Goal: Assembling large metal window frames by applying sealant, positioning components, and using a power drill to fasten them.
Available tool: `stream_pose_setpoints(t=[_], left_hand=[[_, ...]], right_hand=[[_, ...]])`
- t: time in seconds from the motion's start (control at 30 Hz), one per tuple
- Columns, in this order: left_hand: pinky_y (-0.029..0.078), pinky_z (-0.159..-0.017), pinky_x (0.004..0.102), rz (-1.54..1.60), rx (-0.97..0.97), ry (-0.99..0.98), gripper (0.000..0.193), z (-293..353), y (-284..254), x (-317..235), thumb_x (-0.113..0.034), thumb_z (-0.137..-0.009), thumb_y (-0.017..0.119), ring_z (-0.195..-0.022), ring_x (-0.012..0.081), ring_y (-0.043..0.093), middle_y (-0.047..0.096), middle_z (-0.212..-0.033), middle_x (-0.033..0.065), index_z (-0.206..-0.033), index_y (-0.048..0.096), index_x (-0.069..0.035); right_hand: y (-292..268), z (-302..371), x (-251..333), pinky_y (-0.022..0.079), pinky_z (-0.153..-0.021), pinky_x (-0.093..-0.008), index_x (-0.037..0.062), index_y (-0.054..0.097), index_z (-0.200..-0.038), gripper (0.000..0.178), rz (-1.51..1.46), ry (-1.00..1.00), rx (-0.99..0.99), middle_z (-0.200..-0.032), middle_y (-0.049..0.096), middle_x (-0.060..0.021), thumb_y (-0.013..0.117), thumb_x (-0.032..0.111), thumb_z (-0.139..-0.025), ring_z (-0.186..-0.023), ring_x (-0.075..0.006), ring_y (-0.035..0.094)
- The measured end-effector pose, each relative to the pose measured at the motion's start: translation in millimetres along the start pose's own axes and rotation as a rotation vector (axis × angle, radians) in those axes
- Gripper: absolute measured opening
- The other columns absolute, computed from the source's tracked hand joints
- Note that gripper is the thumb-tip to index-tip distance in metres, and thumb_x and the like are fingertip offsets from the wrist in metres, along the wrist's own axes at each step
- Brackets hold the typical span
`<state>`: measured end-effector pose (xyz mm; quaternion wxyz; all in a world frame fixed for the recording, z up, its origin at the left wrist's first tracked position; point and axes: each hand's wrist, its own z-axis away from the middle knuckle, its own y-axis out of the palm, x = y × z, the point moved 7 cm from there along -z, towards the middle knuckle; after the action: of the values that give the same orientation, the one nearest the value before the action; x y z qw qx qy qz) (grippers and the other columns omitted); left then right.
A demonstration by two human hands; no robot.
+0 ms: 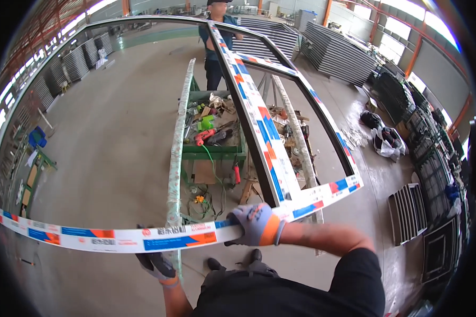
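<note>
The large window frame point(271, 142) spans the scene, its near bar point(180, 242) at both hands. The right hand point(256, 224) clamps its grip on that bar; the left hand point(157, 266) is beneath, grip partly hidden, closure impossible to tell. Beyond, tools point(204, 137) lie on a green worktop point(209, 156).

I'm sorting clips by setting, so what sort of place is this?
Likely a factory workshop: a large frame stretches across the view, a green workstand carries jumbled tools, and stacked striped panels stand on the floor beyond.
</note>
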<state>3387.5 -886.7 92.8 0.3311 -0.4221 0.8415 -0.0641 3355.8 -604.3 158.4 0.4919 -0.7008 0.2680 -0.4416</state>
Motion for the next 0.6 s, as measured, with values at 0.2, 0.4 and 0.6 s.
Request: stream_pose_setpoints(t=[0.2, 0.4, 0.6], left_hand=[[0.051, -0.095, 0.0477, 0.952, -0.218, -0.052, 0.059, -39.1, 10.7, -4.6, -0.039, -0.103, 0.043, -0.116, 0.0379, 0.059, 0.05, -0.135, 0.0286, -0.145, 0.032, 0.001], [0.045, -0.1, 0.0571, -0.488, -0.784, 0.691, 0.065, -93.7, -5.0, -111.7, -0.039, -0.094, 0.061, -0.118, 0.047, 0.054, 0.051, -0.132, 0.0276, -0.139, 0.041, 0.003], [0.052, -0.091, 0.0432, -0.211, -0.834, 1.003, 0.041, -275.5, -75.3, -241.2, -0.014, -0.088, 0.063, -0.106, 0.0394, 0.064, 0.064, -0.119, 0.0223, -0.124, 0.056, 0.005]], right_hand=[[-41.3, 13.9, 35.4, 0.054, -0.074, -0.0394, 0.0043, 0.064, -0.101, 0.061, 0.031, -0.069, -0.143, -0.089, 0.068, -0.0144, 0.081, 0.052, -0.068, -0.085, -0.032, 0.068], [-89.8, 20.2, 33.3, 0.052, -0.071, -0.0407, 0.0002, 0.056, -0.106, 0.066, 0.051, -0.164, -0.344, -0.084, 0.067, -0.0202, 0.063, 0.061, -0.082, -0.08, -0.0333, 0.068], [-242.7, -14.0, 68.4, 0.053, -0.071, -0.044, 0.0029, 0.062, -0.108, 0.052, -0.079, -0.35, -0.626, -0.082, 0.067, -0.0212, 0.06, 0.051, -0.089, -0.079, -0.0372, 0.067]])
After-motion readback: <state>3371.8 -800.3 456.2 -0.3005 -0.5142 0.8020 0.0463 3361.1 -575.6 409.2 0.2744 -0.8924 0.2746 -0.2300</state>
